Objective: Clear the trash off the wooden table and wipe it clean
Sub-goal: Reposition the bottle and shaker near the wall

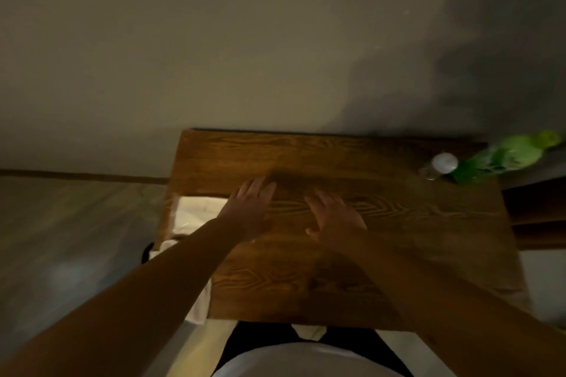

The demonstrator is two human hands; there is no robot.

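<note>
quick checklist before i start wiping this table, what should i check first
1. Left hand free: ok, open flat, holding nothing.
2. Right hand free: ok, open, holding nothing.
3. Wooden table cleared: not ok, a green bottle and a small white-capped container are at the far right corner.
4. Wiping cloth in hand: not ok, something white lies at the left edge; cannot tell whether it is a cloth.
5. Crumbs or spills on the surface: cannot tell, the picture is dim and blurred.
</note>
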